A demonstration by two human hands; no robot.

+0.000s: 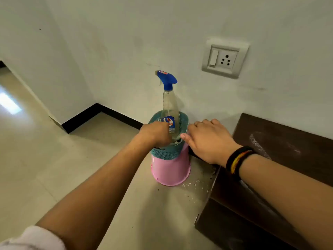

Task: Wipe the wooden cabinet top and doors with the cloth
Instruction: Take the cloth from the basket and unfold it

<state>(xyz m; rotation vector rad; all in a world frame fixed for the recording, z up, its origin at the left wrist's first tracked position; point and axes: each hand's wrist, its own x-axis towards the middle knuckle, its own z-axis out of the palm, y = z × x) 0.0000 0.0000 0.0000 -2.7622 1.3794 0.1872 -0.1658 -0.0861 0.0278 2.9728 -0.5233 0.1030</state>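
Observation:
The dark wooden cabinet [281, 141] stands low at the right, its top streaked with pale dust. Left of it, a teal mesh basket [167, 153] sits on an upturned pink bucket [169, 168]. A clear spray bottle [169, 103] with a blue trigger head stands in the basket. My left hand [153, 134] reaches down into the basket with its fingers curled and hidden inside. My right hand [209, 141] lies over the basket's right rim, fingers apart, thumb touching the rim. A pale scrap [175, 141] shows in the basket; I cannot tell whether it is the cloth.
White crumbs and dark specks [196, 184] lie on the tiled floor between the bucket and the cabinet. A wall switch and socket [224, 58] sits above the cabinet. A black skirting [81, 120] runs along the wall corner at the left.

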